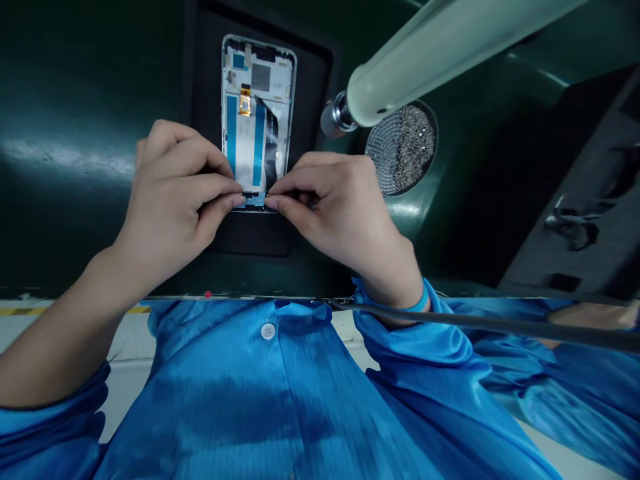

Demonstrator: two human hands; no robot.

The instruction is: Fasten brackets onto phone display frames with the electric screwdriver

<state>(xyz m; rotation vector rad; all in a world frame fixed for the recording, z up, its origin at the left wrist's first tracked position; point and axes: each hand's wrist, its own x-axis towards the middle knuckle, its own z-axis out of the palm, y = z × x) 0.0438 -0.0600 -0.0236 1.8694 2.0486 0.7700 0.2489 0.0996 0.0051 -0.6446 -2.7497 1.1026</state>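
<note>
An opened phone (253, 147) lies in a dark, shallow tray (307, 100), its silver frame, blue adhesive strips, orange flex piece and a black ribbon cable (271, 137) exposed. At its lower end sits a small bluish circuit board (257, 199). My left hand (170, 183) pinches the left end of that board between thumb and fingers. On the opposite end, thumb and index finger of my right hand (345, 210) are closed together, next to the ribbon cable's lower end. Fingertips cover both board edges. A blue band (421, 301) circles my right wrist.
Above my right hand, a pale cylindrical tool (425, 60) with a metal end reaches in from the upper right. Beneath it is a round dish of small screws (413, 147). A grey fixture (575, 227) stands far right. Another person's blue sleeve (565, 380) shows at lower right.
</note>
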